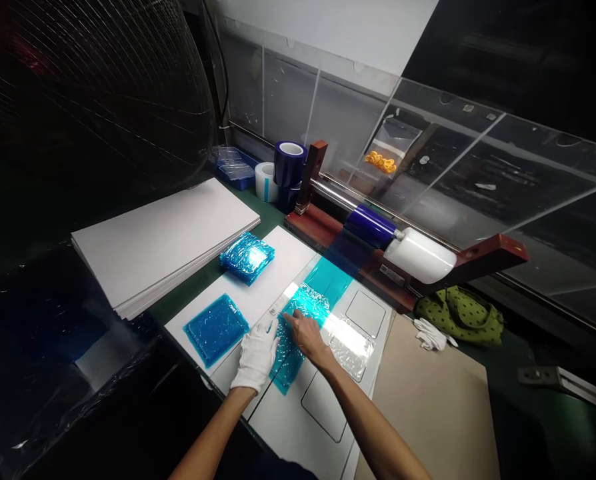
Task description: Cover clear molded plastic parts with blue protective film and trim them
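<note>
My left hand (257,355), in a white glove, lies over the edge of a blue film strip (284,373), fingers stretched forward close to a narrow clear strip (274,310) with small dark marks. My bare right hand (307,335) rests on the same film, index finger pointing at the narrow strip and the other fingers curled; anything in them is too small to make out. Beneath is a white board (273,420) with black rounded outlines. Crinkled clear film (351,347) shines right of my right hand. Left of my hands lie a flat blue film stack (217,330) and a thicker one (247,258).
White sheets (173,233) are stacked at left. Behind the board, a red-brown stand (315,230) carries a blue film roll (371,225) and a white roll (421,255). Tape rolls (291,163), a brown board (431,393), a white glove (432,335) and a green dotted pouch (461,317) surround the work.
</note>
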`<state>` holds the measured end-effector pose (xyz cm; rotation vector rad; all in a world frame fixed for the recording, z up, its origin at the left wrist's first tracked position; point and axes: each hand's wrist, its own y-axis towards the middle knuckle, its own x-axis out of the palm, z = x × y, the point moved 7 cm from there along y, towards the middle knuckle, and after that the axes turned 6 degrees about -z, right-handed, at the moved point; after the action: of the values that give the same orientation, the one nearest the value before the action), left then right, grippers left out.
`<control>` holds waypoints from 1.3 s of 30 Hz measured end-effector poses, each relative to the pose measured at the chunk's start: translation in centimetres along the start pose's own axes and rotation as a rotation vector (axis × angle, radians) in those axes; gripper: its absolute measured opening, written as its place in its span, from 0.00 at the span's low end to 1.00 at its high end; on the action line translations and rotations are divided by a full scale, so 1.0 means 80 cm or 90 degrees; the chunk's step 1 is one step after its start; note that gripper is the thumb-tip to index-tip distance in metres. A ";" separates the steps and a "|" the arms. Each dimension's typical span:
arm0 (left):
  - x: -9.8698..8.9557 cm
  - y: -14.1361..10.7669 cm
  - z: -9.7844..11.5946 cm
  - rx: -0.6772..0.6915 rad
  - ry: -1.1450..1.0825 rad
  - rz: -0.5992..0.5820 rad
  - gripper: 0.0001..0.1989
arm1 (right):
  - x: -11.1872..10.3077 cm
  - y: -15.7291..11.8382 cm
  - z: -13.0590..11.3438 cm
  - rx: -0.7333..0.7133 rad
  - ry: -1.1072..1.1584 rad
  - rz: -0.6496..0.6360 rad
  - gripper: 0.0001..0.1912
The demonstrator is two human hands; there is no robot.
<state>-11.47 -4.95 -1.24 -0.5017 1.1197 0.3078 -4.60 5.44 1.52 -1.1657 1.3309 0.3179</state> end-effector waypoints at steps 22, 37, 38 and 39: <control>0.004 -0.053 -0.060 -0.157 -0.511 0.014 0.25 | 0.051 -0.147 0.073 0.123 0.063 -0.008 0.25; 0.055 -0.147 -0.048 -0.394 -0.996 -0.249 0.16 | 0.153 -0.170 0.018 0.146 0.775 0.008 0.03; 0.056 -0.147 -0.046 -0.398 -1.012 -0.255 0.15 | 0.154 -0.167 0.014 0.140 0.801 0.001 0.02; 0.056 -0.147 -0.044 -0.403 -1.031 -0.259 0.14 | 0.155 -0.164 0.011 0.133 0.821 -0.004 0.01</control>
<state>-6.71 -16.84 -3.85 -0.7647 -0.6833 0.5446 9.44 -4.89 -3.15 -1.1969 2.3683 -0.7082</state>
